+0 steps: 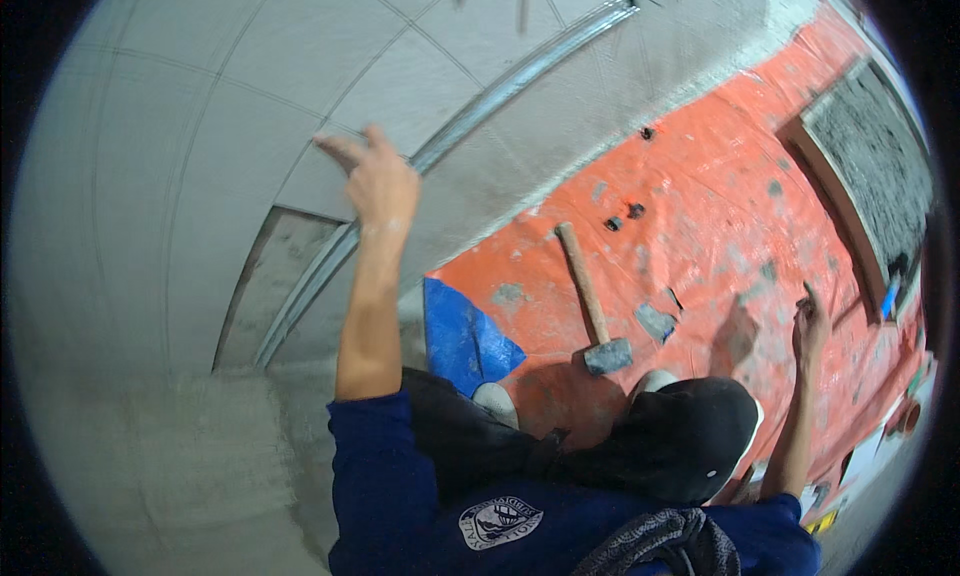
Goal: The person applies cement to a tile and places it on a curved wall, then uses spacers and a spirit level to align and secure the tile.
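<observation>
My left hand (382, 188) is raised at the light grey wall (250, 106), its fingers apart and nothing in it; the fingertips are slightly blurred. I cannot tell whether they touch the surface. Beside that hand a long metal channel strip (522, 79) runs slantwise along the wall, partly hidden behind my wrist and forearm. Below the hand, a recessed rectangular opening (285, 261) shows a rough grey surface. My right hand (812, 324) hangs low on the right over the orange sheet (700, 266), a finger stretched out, holding nothing I can see.
A mallet (607, 356) with a wooden handle lies on the orange sheet by my feet. At the right stands a shallow tray (840, 181) of grey mortar, with a blue-handled tool (889, 298) at its edge. Dark lumps (636, 211) and a blue sheet piece (462, 336) lie nearby.
</observation>
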A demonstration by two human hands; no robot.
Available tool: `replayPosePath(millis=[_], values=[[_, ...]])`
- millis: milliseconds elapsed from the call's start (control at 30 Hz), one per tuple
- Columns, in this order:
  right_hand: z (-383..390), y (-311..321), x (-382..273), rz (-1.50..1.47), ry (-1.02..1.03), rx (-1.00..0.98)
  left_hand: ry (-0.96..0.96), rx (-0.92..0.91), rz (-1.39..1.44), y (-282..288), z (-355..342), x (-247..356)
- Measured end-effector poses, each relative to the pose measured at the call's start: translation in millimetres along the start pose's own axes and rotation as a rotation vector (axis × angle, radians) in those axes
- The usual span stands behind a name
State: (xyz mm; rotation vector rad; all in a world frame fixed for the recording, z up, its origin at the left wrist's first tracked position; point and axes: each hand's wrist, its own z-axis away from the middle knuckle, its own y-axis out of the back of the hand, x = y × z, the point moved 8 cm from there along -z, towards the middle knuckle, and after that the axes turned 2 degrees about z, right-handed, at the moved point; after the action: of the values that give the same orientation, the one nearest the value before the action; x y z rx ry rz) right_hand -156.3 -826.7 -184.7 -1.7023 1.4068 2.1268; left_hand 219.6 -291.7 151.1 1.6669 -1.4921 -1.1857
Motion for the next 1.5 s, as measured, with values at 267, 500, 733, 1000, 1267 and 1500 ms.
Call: replayPosePath(millis=[267, 500, 733, 1000, 1267, 1500], values=[[-43.5, -100.6, -164.4, -0.063, 0.459, -0.134, -0.006, -0.097, 0.007, 11.6, -5.7, 17.4], [-22.7, -163.6, -395.1, -0.217, 0.806, -0.422, -0.088, -0.061, -0.020, 14.7, -3.7, 2.6], [30.4, -233.6, -572.5, 0.153, 1.164, -0.424, -0.334, 0.014, 0.061, 23.7, 3.8, -28.4], [51.5, -292.6, -626.3, 0.351, 1.008, -0.353, -0.849, -0.077, 0.515, 16.0, 59.6, -77.8], [65.2, -311.7, -628.9, 0.318, 0.689, -0.284, -1.454, -0.829, 0.651, 18.7, 139.5, -64.5], [81.5, -311.8, -640.6, 0.356, 0.561, -0.211, -2.235, -0.849, 0.585, 46.5, 213.4, -84.8]])
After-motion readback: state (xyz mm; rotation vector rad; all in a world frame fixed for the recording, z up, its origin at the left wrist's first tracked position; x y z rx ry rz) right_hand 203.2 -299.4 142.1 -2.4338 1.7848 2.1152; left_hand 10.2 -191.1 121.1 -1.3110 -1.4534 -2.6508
